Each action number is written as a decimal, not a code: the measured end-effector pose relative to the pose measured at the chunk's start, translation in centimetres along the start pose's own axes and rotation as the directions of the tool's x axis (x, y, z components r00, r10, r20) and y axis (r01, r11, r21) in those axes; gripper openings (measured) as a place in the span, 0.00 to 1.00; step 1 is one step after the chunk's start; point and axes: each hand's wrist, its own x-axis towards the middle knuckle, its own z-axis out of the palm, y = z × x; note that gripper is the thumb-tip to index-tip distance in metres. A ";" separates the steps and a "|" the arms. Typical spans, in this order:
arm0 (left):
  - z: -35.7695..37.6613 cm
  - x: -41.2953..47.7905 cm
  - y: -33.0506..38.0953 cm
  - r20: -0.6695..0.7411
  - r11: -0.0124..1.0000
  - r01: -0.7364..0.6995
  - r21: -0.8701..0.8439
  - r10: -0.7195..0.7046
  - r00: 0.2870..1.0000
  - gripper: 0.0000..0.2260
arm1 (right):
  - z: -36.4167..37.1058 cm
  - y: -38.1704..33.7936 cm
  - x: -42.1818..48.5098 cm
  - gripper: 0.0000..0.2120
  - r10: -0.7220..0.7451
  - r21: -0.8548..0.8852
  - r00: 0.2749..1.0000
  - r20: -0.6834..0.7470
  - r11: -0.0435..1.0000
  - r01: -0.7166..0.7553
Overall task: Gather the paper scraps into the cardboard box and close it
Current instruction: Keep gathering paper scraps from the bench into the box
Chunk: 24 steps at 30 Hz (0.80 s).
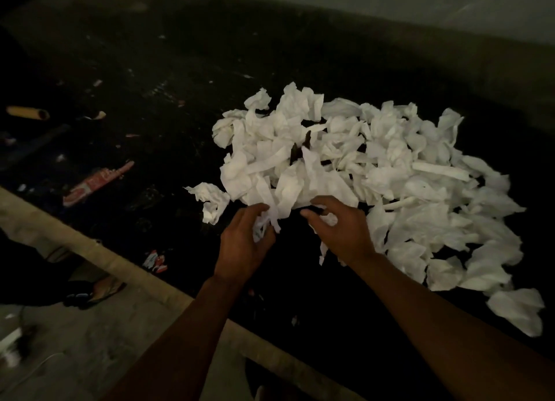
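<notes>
A large heap of white crumpled paper scraps (375,172) lies on a dark surface, spreading from the centre to the right. At the heap's near edge, my left hand (243,244) has its fingers closed around a small bunch of scraps. My right hand (342,229) is curled over scraps beside it, with white paper showing under the palm and fingers. No cardboard box is in view.
A red and white wrapper (96,184) and a smaller torn one (154,261) lie on the dark surface to the left. A cardboard tube (27,113) rests far left. A pale ledge (99,250) runs diagonally along the near side. A sandalled foot (99,291) is beyond it.
</notes>
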 end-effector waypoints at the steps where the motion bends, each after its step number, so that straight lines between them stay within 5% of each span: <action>1: -0.3 0.3 0.7 -0.014 1.000 -0.023 -0.016 0.022 1.000 0.16 | -0.6 -0.4 0.2 0.16 0.000 0.022 0.999 -0.039 1.000 0.000; 11: -3.4 3.3 10.5 -0.044 0.987 -0.141 -0.081 0.138 0.989 0.24 | -9.1 -5.2 3.1 0.33 -0.097 -0.033 0.994 -0.051 0.995 0.095; 20: -3.8 5.4 20.0 -0.039 0.955 -0.272 -0.121 0.269 0.962 0.26 | -19.5 -10.1 4.1 0.33 -0.093 -0.323 0.980 -0.176 0.946 0.032; 24: -2.1 5.6 24.2 0.001 0.917 -0.370 -0.149 0.374 0.927 0.25 | -25.1 -11.6 2.2 0.30 -0.040 -0.315 0.946 -0.321 0.947 -0.067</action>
